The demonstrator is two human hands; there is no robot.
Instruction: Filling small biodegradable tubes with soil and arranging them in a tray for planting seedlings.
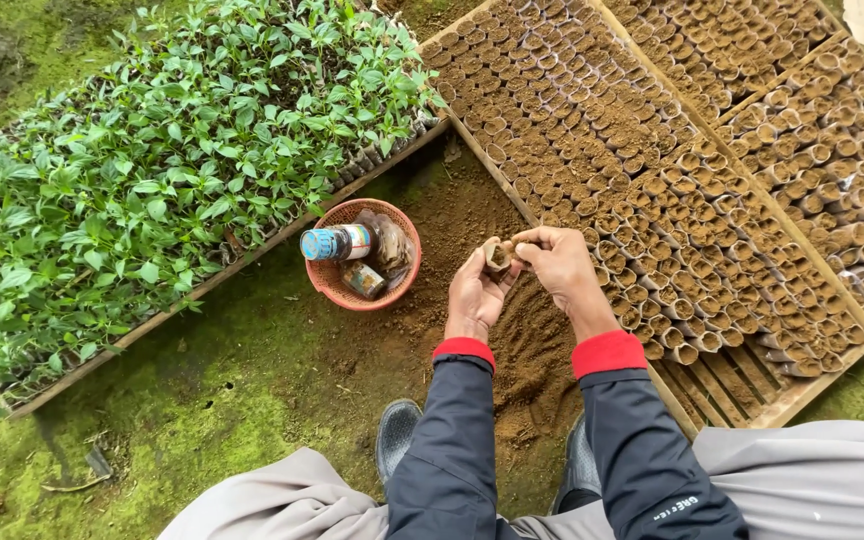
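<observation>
My left hand [474, 296] and my right hand [560, 264] meet over a patch of loose brown soil [527, 350]. Between them is a small soil-filled paper pot [498, 257]. The left hand cups it from below; the right hand's fingers pinch at its top. Both sleeves are dark with red cuffs. Just right of my hands lies a wooden tray [752, 410] packed with several rows of the same small soil-filled pots [652, 180].
A red plastic basket [330, 283] with a bottle and small packets sits left of my hands. A wooden tray of green seedlings [152, 170] fills the left side. More pot trays [832, 130] lie at upper right. Mossy ground [202, 420] and my shoes [397, 435] are below.
</observation>
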